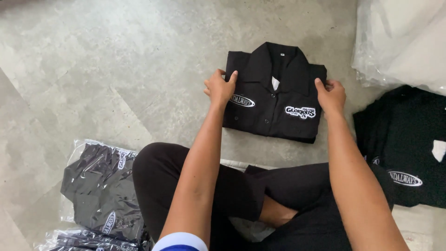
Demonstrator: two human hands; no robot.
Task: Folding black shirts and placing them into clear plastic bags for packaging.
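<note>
Head view: left hand (220, 88) and right hand (331, 95) pinch the folded black shirt (274, 104) by its sides; keeping both edges level would hold the fold square.

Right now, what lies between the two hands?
In the head view, the folded black shirt spans the stretch: the left hand grips its left edge, the right hand its right edge.

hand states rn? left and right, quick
Left hand: closed, pinching the left edge of the folded black shirt.
Right hand: closed, pinching the shirt's right edge.
</note>
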